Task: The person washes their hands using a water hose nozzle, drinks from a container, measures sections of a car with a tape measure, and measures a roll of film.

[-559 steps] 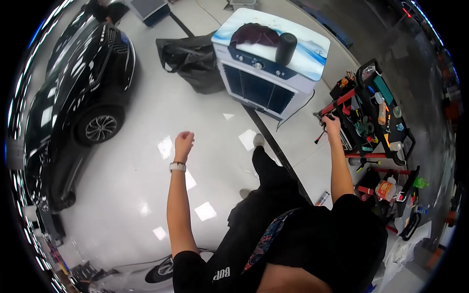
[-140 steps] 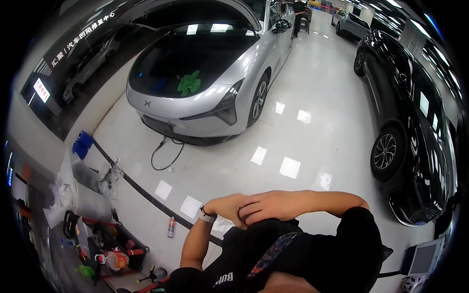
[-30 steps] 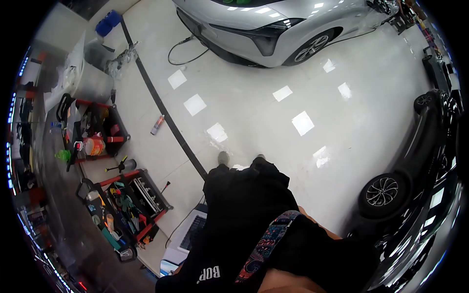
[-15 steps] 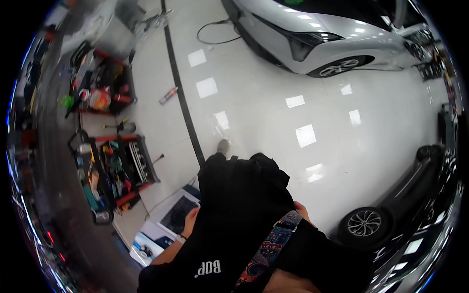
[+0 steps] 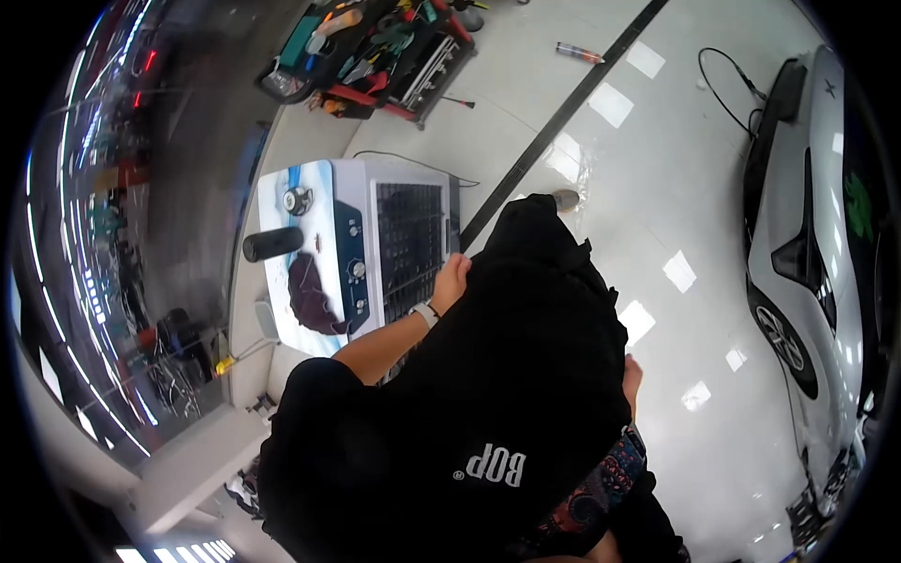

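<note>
My left hand, with a light band on its wrist, hangs at my side with its fingers curled in. Nothing shows in them. It is nearest to a white appliance with a dark grille and a blue knob panel; I cannot tell whether it touches the appliance. On the appliance's top lie a dark purple cloth-like item, a black cylinder and a small round device. My right hand shows only in part past my black shirt, over the floor, with its fingers mostly hidden.
A tool cart full of tools stands at the upper left. A tube lies on the floor by the dark floor strip. A silver car is on the right, with a black cable near it.
My view has turned left, so the appliance now sits nearer the middle and the silver car has shifted to the right edge. The black car has left view.
</note>
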Tool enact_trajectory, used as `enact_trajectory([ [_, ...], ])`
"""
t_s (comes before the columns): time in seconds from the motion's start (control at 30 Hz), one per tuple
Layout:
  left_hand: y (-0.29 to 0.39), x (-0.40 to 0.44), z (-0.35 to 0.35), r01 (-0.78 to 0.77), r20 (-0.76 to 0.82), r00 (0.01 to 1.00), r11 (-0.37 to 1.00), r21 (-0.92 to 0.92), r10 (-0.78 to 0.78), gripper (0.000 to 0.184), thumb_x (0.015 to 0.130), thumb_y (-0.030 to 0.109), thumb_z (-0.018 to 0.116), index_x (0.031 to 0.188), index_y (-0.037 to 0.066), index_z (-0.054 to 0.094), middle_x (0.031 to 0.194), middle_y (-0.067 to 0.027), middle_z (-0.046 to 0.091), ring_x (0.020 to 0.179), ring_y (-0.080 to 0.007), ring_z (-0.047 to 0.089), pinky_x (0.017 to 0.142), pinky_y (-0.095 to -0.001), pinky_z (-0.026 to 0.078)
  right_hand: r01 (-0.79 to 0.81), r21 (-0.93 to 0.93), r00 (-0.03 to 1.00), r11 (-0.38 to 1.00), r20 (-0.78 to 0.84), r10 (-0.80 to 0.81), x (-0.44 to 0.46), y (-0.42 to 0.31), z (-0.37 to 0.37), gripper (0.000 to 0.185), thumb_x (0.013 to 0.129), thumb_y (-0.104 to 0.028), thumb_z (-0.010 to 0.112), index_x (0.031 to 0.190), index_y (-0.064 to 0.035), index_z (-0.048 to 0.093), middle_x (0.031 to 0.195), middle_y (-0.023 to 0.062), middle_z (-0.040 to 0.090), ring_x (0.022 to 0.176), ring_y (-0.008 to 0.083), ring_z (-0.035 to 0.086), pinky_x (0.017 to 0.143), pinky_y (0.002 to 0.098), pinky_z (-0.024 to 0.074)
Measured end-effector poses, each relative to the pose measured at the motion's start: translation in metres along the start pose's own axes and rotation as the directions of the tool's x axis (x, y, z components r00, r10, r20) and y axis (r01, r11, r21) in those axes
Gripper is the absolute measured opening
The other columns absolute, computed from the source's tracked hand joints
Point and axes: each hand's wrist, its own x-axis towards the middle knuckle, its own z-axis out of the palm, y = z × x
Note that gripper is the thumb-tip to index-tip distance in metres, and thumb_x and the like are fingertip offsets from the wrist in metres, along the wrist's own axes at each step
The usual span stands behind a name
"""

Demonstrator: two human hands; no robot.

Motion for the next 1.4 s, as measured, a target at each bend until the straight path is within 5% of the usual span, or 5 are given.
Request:
enact_trajectory([
  [0.43,-0.148,0.176,-0.308,0.449,-0.451,0.848,0.073,0.890,0.278,0.040,0.093,0.046,0.051,0.101,0.010,0.068,0.086,-0.0162,0.068,0.077,-0.0336,0.066,0.066,-0.0522,0.051,0.088,0.201,0.966,0.976,-0.258,-0.034,0.165,-0.123,-0.030,0.024,0.088,-0.010,0.058,0.111,-0.0026,0.060,0.087,0.0066,0.063,0.081,0.0195,0.066,0.067,0.0299,0.0554],
  [0.67,-0.120,0.227,-0.301,0.589,-0.686,0.717,0.630,0.507,-0.118,0.056,0.090,0.048,0.054,0.110,-0.003,0.061,0.108,-0.0267,0.068,0.100,-0.0465,0.065,0.082,-0.0523,0.053,0.322,-0.212,0.946,0.923,0.029,-0.323,0.119,-0.194,0.079,0.024,0.090,-0.021,0.063,0.103,-0.0014,0.062,0.087,0.0117,0.067,0.079,0.0206,0.068,0.072,0.0351,0.0550],
  [0.87,0.137,0.258,-0.116,0.034,0.305,0.951,0.961,-0.276,0.054,0.038,0.094,0.020,0.059,0.129,0.007,0.057,0.093,-0.0002,0.059,0.076,-0.0077,0.053,0.068,-0.0192,0.044,0.671,-0.218,0.740,0.709,0.140,-0.658,0.048,-0.331,0.140,0.067,0.078,-0.005,0.076,0.138,-0.0082,0.046,0.129,0.0115,0.051,0.111,0.0232,0.057,0.092,0.0349,0.0511],
  [1.2,0.354,0.258,0.187,-0.313,0.863,-0.417,0.847,-0.430,0.284,0.062,0.085,0.013,0.072,0.135,-0.003,0.040,0.125,-0.0140,0.056,0.106,-0.0180,0.058,0.090,-0.0302,0.049,0.759,-0.388,0.576,0.523,0.024,-0.817,0.065,-0.376,0.116,0.070,0.075,-0.006,0.075,0.139,-0.0081,0.048,0.141,0.0149,0.050,0.125,0.0351,0.052,0.102,0.0407,0.0457],
  [1.4,0.402,0.239,0.295,-0.218,0.993,-0.086,0.971,-0.097,0.080,0.048,0.088,0.019,0.075,0.124,-0.001,0.050,0.101,-0.0085,0.065,0.095,-0.0144,0.063,0.082,-0.0283,0.052,0.379,-0.211,0.690,0.901,-0.585,-0.427,0.134,-0.335,0.069,0.053,0.078,-0.014,0.075,0.126,-0.0067,0.054,0.111,0.0153,0.061,0.101,0.0357,0.059,0.085,0.0432,0.0499],
])
